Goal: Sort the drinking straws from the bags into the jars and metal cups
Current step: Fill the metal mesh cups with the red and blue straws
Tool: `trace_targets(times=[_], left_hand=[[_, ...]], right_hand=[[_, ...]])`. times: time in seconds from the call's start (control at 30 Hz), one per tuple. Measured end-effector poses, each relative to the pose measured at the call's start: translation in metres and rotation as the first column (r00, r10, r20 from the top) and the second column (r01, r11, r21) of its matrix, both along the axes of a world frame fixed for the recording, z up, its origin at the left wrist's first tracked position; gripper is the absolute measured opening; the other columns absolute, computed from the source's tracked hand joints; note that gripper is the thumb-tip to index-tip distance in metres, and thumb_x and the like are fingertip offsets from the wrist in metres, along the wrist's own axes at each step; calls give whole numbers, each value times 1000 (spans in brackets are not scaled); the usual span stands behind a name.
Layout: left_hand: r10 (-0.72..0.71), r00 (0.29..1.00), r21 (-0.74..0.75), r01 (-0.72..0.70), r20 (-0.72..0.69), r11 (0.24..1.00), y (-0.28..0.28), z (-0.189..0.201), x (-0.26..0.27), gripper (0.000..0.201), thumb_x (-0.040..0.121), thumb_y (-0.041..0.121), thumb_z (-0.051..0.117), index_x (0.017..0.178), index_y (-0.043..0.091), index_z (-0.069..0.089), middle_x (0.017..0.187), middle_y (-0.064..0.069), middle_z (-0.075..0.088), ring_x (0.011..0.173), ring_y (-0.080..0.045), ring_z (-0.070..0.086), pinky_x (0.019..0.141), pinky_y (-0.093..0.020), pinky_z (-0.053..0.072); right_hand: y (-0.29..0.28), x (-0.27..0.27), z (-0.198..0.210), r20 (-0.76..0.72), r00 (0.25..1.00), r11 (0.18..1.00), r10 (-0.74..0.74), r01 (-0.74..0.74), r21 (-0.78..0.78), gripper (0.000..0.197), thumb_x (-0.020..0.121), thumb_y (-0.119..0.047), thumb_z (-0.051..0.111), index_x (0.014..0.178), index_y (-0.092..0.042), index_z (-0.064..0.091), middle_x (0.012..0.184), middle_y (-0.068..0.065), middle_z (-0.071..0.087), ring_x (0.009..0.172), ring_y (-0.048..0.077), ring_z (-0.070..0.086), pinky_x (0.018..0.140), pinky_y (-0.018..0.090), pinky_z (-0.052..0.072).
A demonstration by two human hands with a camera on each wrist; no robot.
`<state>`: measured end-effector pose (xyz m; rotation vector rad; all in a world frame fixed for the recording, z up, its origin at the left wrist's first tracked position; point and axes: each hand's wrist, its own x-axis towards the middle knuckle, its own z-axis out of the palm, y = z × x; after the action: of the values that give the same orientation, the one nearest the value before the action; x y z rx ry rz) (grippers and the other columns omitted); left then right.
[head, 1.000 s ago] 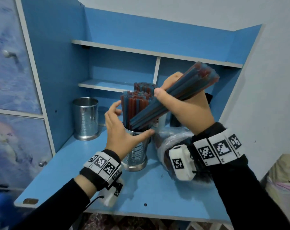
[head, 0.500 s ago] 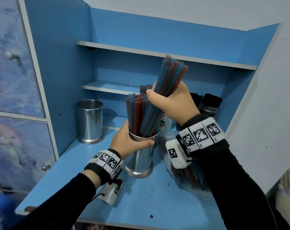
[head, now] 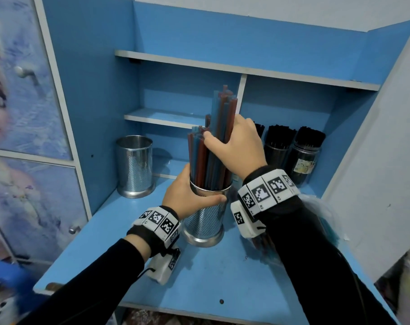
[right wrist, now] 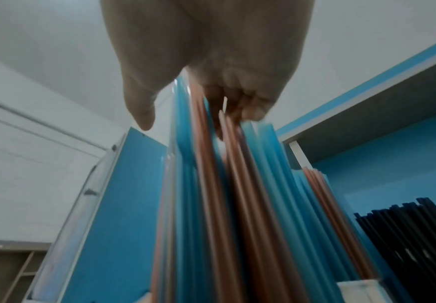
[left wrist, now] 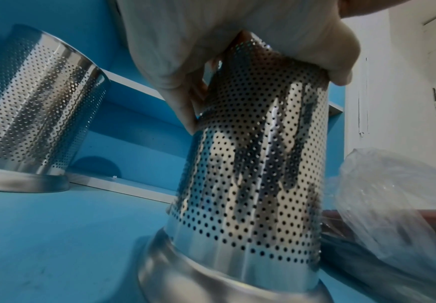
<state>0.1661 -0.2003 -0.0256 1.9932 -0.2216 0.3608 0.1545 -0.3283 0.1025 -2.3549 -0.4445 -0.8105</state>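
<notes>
The blue and red straws (head: 216, 146) are standing in the perforated metal cup (head: 205, 222) at bench (head: 213, 280) centre. The right hand (head: 240, 146) is grasping the bundle; the left hand (head: 187, 198) is gripping the cup rim.

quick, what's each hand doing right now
Left hand: closed round the rim of the perforated metal cup, steadying it.
Right hand: closed on the bundle of blue and red drinking straws standing in that cup.
</notes>
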Motion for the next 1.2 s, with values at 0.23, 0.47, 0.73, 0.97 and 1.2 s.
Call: trace_targets(times=[0.23,0.47,0.73,0.97,1.2], left_hand=[[-7,1000,-3,7,4,1000,1,1,1,81,34,79,81,102,71,37,97,40,61,92,21,56,76,-13,45],[-20,1000,-1,20,12,1000,2,2,0,84,32,81,80,104,69,38,101,39,62,94,18,58,80,-17,48],[-14,1000,9,14,19,1000,1,1,2,83,34,78,82,104,67,39,104,27,66,98,7,61,86,-28,53],[-19,1000,17,19,19,1000,0,3,-2,80,38,72,84,103,69,37,103,27,65,96,10,60,85,-27,53],[-39,999,18,38,23,999,0,3,-1,85,41,71,83,113,54,41,106,21,66,97,4,63,86,-35,56]], right_hand=[[-13,-18,17,0,994,990,112,-111,81,74,83,-52,66,142,-18,38,137,-2,45,128,16,42,110,33,37],[0,-9,46,220,957,975,188,-155,-158,57,98,-23,50,150,-9,29,153,5,33,145,19,23,120,31,16],[-4,-7,-6,160,974,958,159,-113,-264,32,101,-14,46,128,-4,60,128,7,62,124,20,53,108,26,35],[-4,-15,-3,80,977,940,196,-164,-299,51,100,-21,43,149,-12,35,157,1,32,147,14,21,120,29,10],[4,-18,-13,109,986,885,125,-61,-462,47,101,-36,40,143,-16,46,146,-2,49,134,13,43,114,32,28]])
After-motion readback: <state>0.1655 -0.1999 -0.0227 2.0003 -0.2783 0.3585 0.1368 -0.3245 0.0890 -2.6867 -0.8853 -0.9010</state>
